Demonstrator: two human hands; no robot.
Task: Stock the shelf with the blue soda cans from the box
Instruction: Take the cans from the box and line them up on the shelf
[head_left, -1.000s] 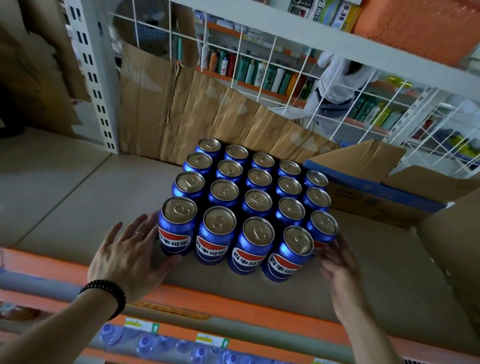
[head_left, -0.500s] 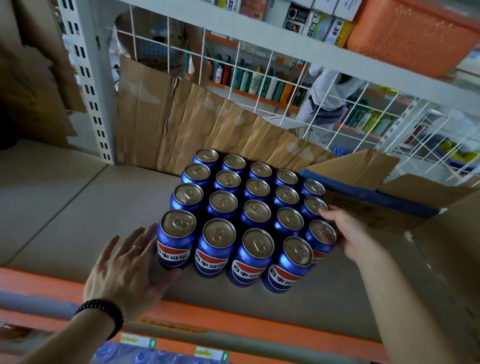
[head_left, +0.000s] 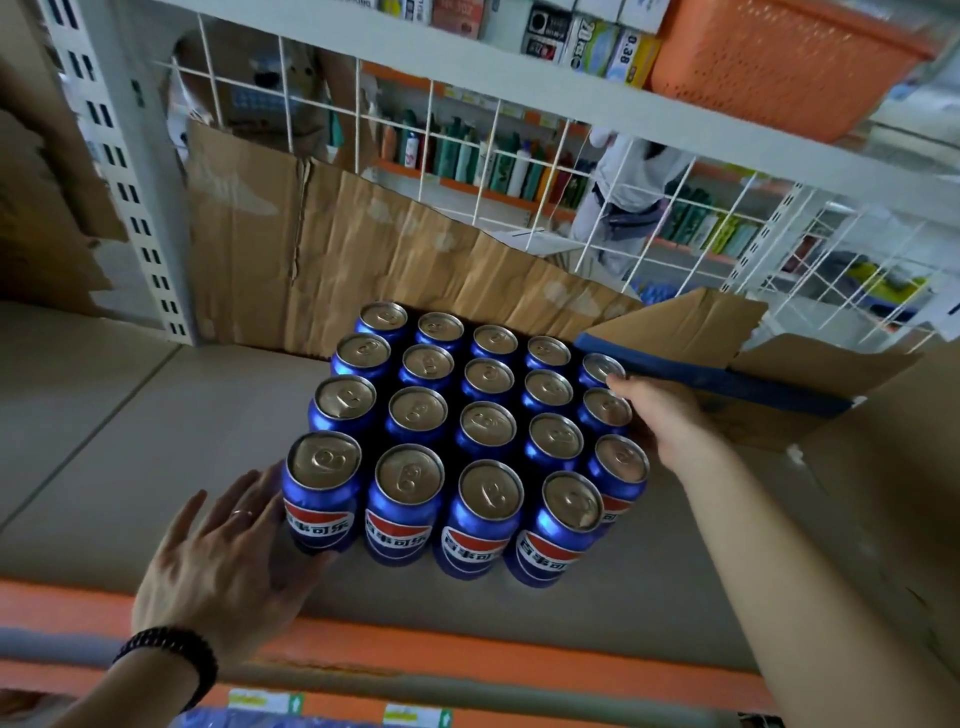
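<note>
Your cans (head_left: 470, 431) stand grouped on the shelf (head_left: 130, 415); box (head_left: 727, 374) right, cardboard (head_left: 363, 249) behind.

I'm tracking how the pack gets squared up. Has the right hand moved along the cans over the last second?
Yes. The right hand went from the block of cans' front right corner back along its right side, toward the box.

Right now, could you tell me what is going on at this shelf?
A person is squaring up a block of blue soda cans on the shelf. The left hand lies flat against the front-left can, and the right hand presses the block's right side. An opened cardboard box sits just right of the cans.
</note>
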